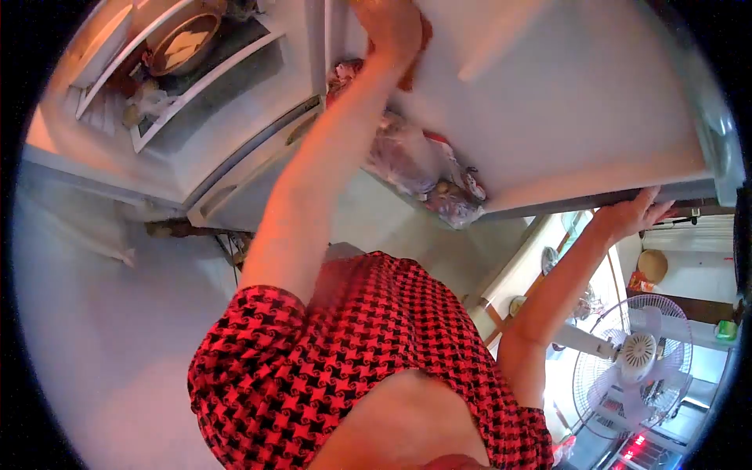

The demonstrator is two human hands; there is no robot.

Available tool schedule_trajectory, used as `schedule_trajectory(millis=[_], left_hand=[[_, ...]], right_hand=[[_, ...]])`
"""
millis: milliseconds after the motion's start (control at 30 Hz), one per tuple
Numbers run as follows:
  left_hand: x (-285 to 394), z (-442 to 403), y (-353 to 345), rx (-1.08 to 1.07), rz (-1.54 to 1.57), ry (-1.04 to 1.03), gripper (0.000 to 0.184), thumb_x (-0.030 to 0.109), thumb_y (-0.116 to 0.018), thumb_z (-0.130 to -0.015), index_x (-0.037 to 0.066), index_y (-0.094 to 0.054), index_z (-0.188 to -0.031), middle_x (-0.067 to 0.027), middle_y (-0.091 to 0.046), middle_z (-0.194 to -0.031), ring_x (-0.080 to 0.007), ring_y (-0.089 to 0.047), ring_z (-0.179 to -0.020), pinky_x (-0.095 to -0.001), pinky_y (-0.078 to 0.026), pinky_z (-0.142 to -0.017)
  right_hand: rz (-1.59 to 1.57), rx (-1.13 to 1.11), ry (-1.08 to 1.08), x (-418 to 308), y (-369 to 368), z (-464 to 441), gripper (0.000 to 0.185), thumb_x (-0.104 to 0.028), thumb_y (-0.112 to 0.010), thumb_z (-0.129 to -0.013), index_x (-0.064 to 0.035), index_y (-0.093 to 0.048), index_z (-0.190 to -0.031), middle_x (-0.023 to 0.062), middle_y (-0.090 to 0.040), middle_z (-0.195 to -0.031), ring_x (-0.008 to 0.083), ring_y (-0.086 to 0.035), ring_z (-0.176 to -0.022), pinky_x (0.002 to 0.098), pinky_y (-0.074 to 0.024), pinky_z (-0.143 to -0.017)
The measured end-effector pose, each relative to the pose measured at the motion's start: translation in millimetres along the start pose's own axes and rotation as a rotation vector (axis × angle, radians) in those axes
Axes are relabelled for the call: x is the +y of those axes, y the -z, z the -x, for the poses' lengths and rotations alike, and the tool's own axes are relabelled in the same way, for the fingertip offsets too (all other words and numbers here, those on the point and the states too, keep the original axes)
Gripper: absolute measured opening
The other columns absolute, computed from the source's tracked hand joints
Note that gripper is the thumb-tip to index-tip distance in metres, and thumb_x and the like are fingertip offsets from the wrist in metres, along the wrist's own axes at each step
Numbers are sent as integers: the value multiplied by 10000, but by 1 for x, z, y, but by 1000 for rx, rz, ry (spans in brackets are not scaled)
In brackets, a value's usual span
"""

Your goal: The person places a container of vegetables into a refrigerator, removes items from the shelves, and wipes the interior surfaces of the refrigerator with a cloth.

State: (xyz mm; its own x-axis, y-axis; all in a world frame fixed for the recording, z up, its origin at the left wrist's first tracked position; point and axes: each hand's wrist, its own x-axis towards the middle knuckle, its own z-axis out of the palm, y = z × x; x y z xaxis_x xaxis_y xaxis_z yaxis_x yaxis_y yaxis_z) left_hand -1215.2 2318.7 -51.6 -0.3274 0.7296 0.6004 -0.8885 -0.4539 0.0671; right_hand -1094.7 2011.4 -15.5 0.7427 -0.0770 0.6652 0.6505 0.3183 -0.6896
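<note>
Left hand (389,30) is up at the top edge, arm stretched forward, back of hand and wrist showing; fingers are cut off or hidden. Brick-red, rough-looking item (410,72) sits right at this hand, showing along its right side and just below the wrist, against a large smooth white panel (580,94). Can't tell whether the fingers are clamped on it or only beside it.

Right hand (630,215) is at the panel's dark lower edge, far right, well apart from the left one. Its fingers are spread at that edge, no loose item visible in it; can't tell whether it grips the edge or just rests there.

Clear plastic bags with pinkish and dark contents (411,157) lie in a row along the panel's left and lower side, right of the left forearm, nearest to the left hand and below the red item. Contents too blurred to name.

Upper left: pale fridge compartment with curved white shelf fronts (211,82). Round brown bowl (157,61) in there, with pale flat pieces (186,47) inside; crumpled whitish bag (149,103) near it.

Person wears a red-and-black houndstooth short-sleeved top (376,329). Lower right: white fan with round wire cage (636,356); round tan woven-looking disc (652,266) above it; small bright green item (726,330) beyond.
</note>
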Motion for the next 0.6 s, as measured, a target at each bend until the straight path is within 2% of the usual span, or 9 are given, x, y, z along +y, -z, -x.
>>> schedule_trajectory(millis=[67, 100, 167, 200, 233, 267, 400, 533, 600], left_hand=[[4, 37, -4, 493, 170, 123, 145, 105, -516, -824, 23, -570, -930, -189, -497, -1035, -287, -525, -908, -374, -433, -822], [8, 54, 3, 487, 184, 119, 145, 105, -516, -824, 23, -570, -930, -189, -497, -1035, -287, -525, -908, -374, -433, -822], [17, 85, 14, 115, -1193, 24, 366, 132, -481, -841, -41, -412, -1156, -245, -382, -1225, -403, -386, -1111, -418, -323, -941], [23, 100, 15, 73, -1167, 90, 378, 126, -473, -845, -70, -399, -1159, -251, -335, -1247, -400, -302, -1175, -419, -219, -1011], [27, 112, 21, 9, -1192, 170, 408, 120, -460, -848, -57, -361, -1202, -229, -338, -1240, -370, -299, -1187, -400, -198, -1026], [33, 123, 22, 5, -1060, 285, 440, 105, -452, -839, -32, -320, -1237, -201, -345, -1234, -330, -316, -1184, -376, -214, -1016], [64, 106, 7, 44, -693, 499, 281, 97, -505, -827, 35, -411, -1084, -67, -479, -996, -168, -471, -953, -295, -388, -847], [86, 58, -51, 50, -576, 358, 310, 112, -470, -831, -28, -415, -1102, -112, -408, -1073, -223, -395, -1044, -307, -301, -928], [100, 38, -82, -149, -575, 290, 250, 107, -477, -838, -15, -455, -1055, -119, -400, -1077, -217, -389, -1030, -309, -301, -921]], right_hand=[[-14, -18, 12, -5, 2, 1, 693, -180, -567, -819, 48, -180, -1347, 227, -377, -1277, 283, -443, -1102, 370, -392, -912], [27, 0, -11, -2, 4, -1, 721, -258, -584, -804, 52, -209, -1336, 180, -388, -1276, 273, -455, -1081, 355, -420, -867], [22, -18, 11, 3, 10, -3, 722, -256, -584, -806, 51, -205, -1338, 177, -386, -1281, 264, -454, -1084, 350, -420, -864], [33, -45, 12, 6, 12, -4, 724, -254, -584, -807, 51, -202, -1341, 174, -384, -1286, 256, -453, -1087, 345, -420, -862], [22, -59, 39, 2, 9, -3, 678, -233, -567, -826, 51, -224, -1338, 162, -376, -1300, 239, -441, -1103, 331, -393, -892], [-10, -39, 70, -1, 9, -3, 678, -233, -567, -826, 51, -224, -1338, 162, -376, -1300, 239, -441, -1103, 331, -393, -892], [-32, -134, 103, -1, 21, -3, 599, -198, -546, -851, 31, -272, -1331, 148, -378, -1305, 220, -421, -1129, 310, -337, -939], [13, -163, 56, -3, 25, -1, 577, -192, -544, -856, 7, -288, -1333, 133, -399, -1288, 199, -425, -1123, 301, -330, -941], [1, -149, 59, -6, 23, 0, 567, -191, -541, -857, 4, -297, -1330, 121, -416, -1273, 188, -434, -1109, 299, -338, -932]])
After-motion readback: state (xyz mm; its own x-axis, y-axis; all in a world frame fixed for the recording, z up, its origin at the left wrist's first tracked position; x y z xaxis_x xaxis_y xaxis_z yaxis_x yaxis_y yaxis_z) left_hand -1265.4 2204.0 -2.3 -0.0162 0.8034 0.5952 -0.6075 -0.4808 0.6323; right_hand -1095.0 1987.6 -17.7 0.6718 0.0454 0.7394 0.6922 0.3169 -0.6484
